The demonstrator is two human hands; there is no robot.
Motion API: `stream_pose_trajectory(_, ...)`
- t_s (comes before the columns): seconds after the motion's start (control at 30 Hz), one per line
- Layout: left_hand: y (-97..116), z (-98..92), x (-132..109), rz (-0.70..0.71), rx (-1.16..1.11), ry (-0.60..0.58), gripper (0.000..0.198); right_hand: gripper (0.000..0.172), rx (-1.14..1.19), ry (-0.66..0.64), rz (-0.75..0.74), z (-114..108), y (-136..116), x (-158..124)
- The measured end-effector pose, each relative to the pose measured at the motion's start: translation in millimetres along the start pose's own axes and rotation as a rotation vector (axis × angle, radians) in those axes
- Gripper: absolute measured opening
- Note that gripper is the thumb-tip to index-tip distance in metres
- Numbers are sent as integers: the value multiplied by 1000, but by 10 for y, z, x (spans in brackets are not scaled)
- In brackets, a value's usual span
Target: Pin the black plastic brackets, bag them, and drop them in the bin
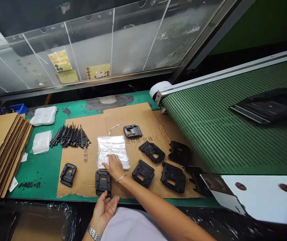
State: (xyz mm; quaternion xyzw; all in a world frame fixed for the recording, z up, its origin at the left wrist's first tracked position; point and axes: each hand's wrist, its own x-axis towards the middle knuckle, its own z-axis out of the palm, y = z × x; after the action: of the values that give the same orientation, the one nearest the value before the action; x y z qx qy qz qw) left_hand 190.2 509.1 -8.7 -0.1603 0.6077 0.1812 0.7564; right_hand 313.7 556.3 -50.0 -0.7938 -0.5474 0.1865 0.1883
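My right hand (pixel 114 166) rests on the lower part of a stack of clear plastic bags (pixel 113 144), its fingers laid over the top bag. Just below that stack a black plastic bracket (pixel 103 182) with a square opening lies on the cardboard. My left hand (pixel 105 208) is palm up at the table's front edge, its thumb and fingers apart, close to the bracket's lower end. Another black bracket (pixel 68 174) lies to the left, and a further one (pixel 132 131) beyond the bags. Several more black brackets (pixel 143 173) are scattered to the right.
A heap of thin black rods (pixel 70 136) and two more bag bundles (pixel 43 116) lie at the left. Stacked cardboard sheets (pixel 2 157) stand at the left edge. A green conveyor belt (pixel 209 100) slopes up at the right, carrying a black part (pixel 271 105). Clear pockets (pixel 90 43) hang behind.
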Motion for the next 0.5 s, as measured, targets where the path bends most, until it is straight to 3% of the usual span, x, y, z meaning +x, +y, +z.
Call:
stream_pose_trajectory(0.07, -12, -25, -51, -44, 109, -64, 27, 19, 21, -40, -5, 56, 14, 56)
stream_pose_trajectory(0.13, 32, -80, -66, 24, 239, -132, 20, 6, 71, -78, -22, 104, 30, 91)
stream_pose_trajectory(0.2, 162, -116, -24, 291, 394, -176, 19, 12, 118, -71, -17, 127, 49, 118)
stream_pose_trajectory(0.3, 497, -42, 139, 927, 747, -152, 22, 16, 224, -34, 12, 118, 71, 166)
stream_pose_trajectory(0.37, 748, 94, 281, 1251, 1042, -141, 29, 15, 319, -24, 31, 102, 77, 217)
stream_pose_trajectory(0.43, 955, 257, 417, 1359, 1220, -178, 31, 13, 434, -30, 48, 88, 76, 287)
stream_pose_trajectory(0.5, 1089, 395, 528, 1362, 1297, -218, 30, 11, 567, -41, 68, 76, 75, 374)
